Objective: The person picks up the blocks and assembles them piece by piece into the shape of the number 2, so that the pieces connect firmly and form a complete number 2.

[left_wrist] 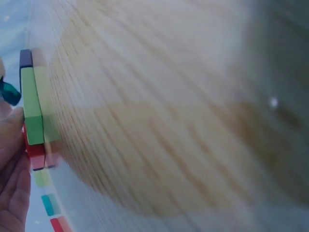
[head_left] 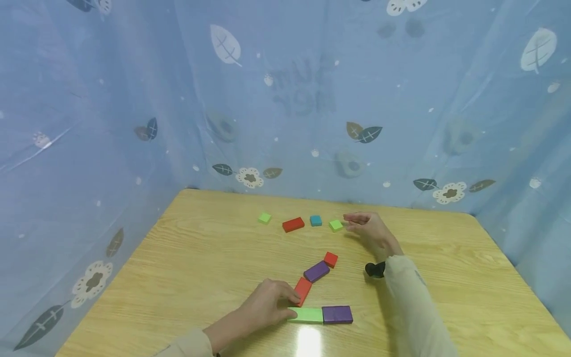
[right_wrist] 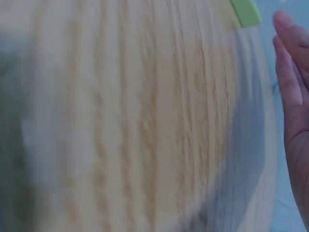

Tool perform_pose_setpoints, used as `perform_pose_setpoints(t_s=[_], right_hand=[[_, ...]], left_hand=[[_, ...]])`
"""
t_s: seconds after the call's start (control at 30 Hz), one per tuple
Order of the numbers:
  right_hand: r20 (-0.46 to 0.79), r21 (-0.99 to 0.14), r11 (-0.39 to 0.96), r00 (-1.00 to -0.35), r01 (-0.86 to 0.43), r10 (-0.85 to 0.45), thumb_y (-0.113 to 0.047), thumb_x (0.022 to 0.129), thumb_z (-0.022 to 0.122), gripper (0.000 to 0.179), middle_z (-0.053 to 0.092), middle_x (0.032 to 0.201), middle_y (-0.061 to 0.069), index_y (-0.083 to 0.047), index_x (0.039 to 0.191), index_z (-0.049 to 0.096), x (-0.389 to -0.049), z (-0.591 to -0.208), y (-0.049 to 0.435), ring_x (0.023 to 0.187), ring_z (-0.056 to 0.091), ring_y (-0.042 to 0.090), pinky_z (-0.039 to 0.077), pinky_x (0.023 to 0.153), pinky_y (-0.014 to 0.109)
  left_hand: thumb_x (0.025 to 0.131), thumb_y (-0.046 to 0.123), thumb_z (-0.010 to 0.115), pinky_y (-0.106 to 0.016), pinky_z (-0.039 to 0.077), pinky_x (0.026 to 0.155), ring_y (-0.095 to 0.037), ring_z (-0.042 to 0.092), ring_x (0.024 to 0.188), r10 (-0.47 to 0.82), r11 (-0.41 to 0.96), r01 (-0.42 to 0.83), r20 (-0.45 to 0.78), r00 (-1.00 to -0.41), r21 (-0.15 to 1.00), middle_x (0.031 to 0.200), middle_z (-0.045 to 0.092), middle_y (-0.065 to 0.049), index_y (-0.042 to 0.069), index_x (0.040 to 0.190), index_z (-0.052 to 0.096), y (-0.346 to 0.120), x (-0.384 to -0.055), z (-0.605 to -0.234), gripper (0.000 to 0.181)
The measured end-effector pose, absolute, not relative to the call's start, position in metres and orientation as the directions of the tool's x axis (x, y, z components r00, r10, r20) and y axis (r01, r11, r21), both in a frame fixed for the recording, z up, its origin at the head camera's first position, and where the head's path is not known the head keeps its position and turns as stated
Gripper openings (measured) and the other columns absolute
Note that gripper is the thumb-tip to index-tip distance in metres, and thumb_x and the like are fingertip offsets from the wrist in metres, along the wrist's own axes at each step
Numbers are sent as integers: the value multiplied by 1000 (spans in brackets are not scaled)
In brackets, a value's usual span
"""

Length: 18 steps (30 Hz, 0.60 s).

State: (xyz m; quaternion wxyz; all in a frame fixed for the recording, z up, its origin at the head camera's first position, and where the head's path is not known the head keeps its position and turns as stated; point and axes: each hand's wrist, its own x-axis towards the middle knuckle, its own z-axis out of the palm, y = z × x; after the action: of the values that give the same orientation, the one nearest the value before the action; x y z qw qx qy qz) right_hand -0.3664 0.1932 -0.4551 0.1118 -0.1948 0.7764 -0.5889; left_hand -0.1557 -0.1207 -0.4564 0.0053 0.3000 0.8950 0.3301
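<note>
My left hand (head_left: 266,306) is low in the head view, fingers bent. Its thumb touches the left end of a long light green block (head_left: 309,315), and a fingertip rests at the near end of a red block (head_left: 304,290). A purple block (head_left: 337,315) abuts the green one on the right. In the left wrist view, the hand (left_wrist: 12,169) lies beside the green block (left_wrist: 32,99). Farther back, my right hand (head_left: 369,228) hovers with fingers extended beside a small light green block (head_left: 336,225), a narrow gap between them.
Another purple block (head_left: 316,271) and a small red block (head_left: 330,259) continue diagonally from the red one. Across the back lie a small green block (head_left: 264,218), a red block (head_left: 293,224) and a blue block (head_left: 315,220). A patterned blue curtain (head_left: 303,144) surrounds the wooden table (head_left: 200,248).
</note>
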Motion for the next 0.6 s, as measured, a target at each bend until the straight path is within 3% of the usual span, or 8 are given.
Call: perform_pose_setpoints(t_s=[0.13,0.33,0.6], right_hand=[[-10,-957,258,-873,-134,-488,5,83,69,48,52,131,28,12,128,52,-370,-457,192,122,51,36,49,92,24],[27,-943,271,-855,-194,-518,9,81,70,46,55,124,33,17,123,54,-377,-456,180,114,56,38,51,90,27],[77,-909,305,-834,-283,-546,10,82,69,46,53,127,33,16,125,53,-383,-459,172,117,50,46,51,91,29]], left_hand=[[76,16,81,-21,50,86,-4,64,95,536,608,529,185,-824,593,97,70,10,13,96,76,-120,-155,-455,21],[76,16,81,-19,50,85,-3,64,93,533,605,530,192,-824,594,96,70,10,12,96,76,-121,-156,-454,21],[76,15,81,-18,50,84,-2,63,93,547,588,553,213,-809,590,96,70,10,12,96,76,-121,-154,-456,20]])
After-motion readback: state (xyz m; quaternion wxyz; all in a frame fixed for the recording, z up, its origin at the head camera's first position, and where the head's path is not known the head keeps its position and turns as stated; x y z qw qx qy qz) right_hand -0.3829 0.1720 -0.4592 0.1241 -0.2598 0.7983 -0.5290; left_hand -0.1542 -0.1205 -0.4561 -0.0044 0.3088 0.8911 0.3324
